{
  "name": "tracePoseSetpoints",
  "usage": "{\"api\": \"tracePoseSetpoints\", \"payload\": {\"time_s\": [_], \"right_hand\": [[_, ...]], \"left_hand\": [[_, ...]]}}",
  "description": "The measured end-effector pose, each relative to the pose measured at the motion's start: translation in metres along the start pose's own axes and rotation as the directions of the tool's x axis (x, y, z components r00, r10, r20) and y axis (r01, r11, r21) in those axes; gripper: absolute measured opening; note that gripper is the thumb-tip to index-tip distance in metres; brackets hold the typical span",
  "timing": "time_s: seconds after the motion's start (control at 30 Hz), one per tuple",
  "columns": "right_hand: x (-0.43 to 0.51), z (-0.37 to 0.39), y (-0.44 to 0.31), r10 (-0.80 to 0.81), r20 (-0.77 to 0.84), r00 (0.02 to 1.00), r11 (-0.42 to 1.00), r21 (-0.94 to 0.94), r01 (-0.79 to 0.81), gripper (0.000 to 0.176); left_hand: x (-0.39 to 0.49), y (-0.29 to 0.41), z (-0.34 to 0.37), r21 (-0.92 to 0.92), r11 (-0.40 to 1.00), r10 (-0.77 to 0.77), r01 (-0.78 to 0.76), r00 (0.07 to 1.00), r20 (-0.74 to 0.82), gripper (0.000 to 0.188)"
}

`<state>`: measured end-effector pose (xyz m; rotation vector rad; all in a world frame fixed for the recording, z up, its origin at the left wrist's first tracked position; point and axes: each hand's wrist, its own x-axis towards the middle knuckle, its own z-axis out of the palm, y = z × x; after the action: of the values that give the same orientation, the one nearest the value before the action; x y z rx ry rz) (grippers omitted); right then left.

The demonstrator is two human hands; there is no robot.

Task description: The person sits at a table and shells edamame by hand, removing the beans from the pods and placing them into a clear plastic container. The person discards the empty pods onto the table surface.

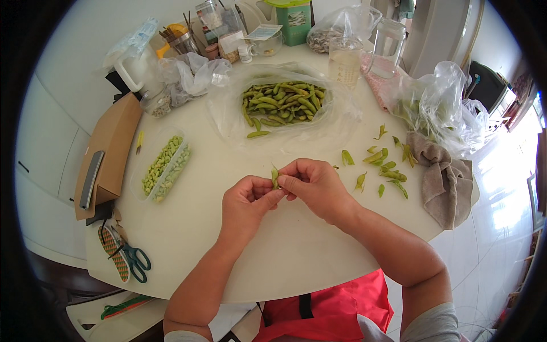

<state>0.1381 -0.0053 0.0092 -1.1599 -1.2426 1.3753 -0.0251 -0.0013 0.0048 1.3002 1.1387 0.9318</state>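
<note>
Between the fingertips of both hands is a green soybean pod (274, 176), held upright above the table. My left hand (252, 197) pinches its lower end with thumb and fingers. From the other side, my right hand (312, 186) grips the same pod near its middle. Beyond the hands, a clear plastic bag (222, 115) lies spread around a heap of whole pods (284, 102). To the left stands a clear plastic container (136, 188) with a divider, and shelled green beans (162, 164) lie in it. Opened pod shells (391, 171) are scattered to the right.
A cardboard box (113, 145) with a phone (92, 179) leaning on it stands at left, near green-handled scissors (137, 263). A brown cloth (446, 188) hangs at the right edge. Glass jars (389, 47), a water pitcher (345, 62) and a green tin (294, 23) line the back.
</note>
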Motion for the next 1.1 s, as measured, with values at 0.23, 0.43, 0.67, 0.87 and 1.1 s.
{"api": "tracePoseSetpoints", "payload": {"time_s": [0.23, 0.43, 0.67, 0.87, 1.1], "right_hand": [[-0.001, -0.006, -0.008, 0.09, 0.055, 0.994, 0.995, 0.029, -0.092, 0.018], [0.002, -0.011, -0.006, 0.161, 0.124, 0.979, 0.958, 0.22, -0.185, 0.018], [0.0, -0.007, -0.014, 0.139, 0.066, 0.988, 0.989, -0.052, -0.136, 0.017], [0.002, -0.011, -0.008, 0.133, 0.062, 0.989, 0.991, -0.024, -0.132, 0.016], [-0.001, -0.004, -0.008, 0.077, 0.046, 0.996, 0.994, -0.077, -0.073, 0.014]], "left_hand": [[0.001, 0.007, -0.002, -0.188, 0.965, -0.175, 0.18, 0.984, 0.043, 0.017], [0.004, 0.001, -0.011, -0.39, 0.876, -0.237, 0.283, 0.958, 0.162, 0.018], [0.003, 0.006, -0.007, -0.304, 0.919, -0.212, 0.251, 0.965, 0.156, 0.018], [-0.005, 0.009, 0.014, 0.599, 0.674, 0.589, -0.432, 0.804, -0.083, 0.032], [-0.005, 0.002, 0.007, 0.569, 0.611, 0.637, -0.551, 0.769, 0.061, 0.029]]}}
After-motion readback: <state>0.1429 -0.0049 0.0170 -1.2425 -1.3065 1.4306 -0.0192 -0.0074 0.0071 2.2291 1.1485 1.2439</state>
